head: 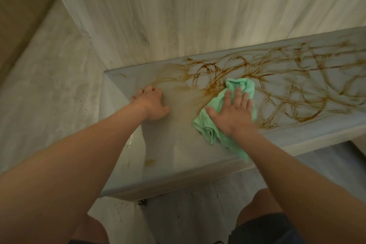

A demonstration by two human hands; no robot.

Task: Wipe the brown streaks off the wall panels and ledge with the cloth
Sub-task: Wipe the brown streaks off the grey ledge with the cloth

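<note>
A pale wood-grain ledge [178, 144] juts out below light wall panels [178, 15]. Brown streaks [287, 85] loop across its top from the middle to the far right, with a smeared tan patch [174, 77] at their left end. A mint-green cloth [210, 124] lies crumpled on the ledge. My right hand [233, 111] presses flat on the cloth, fingers straight and spread. My left hand [152, 103] rests on the ledge's left part with fingers curled, holding nothing.
A small brown spot [150, 162] and a wet glint [129, 140] mark the ledge near its front left. Pale flooring [49, 95] lies to the left and below. My knees in dark shorts [265, 224] are under the ledge's front edge.
</note>
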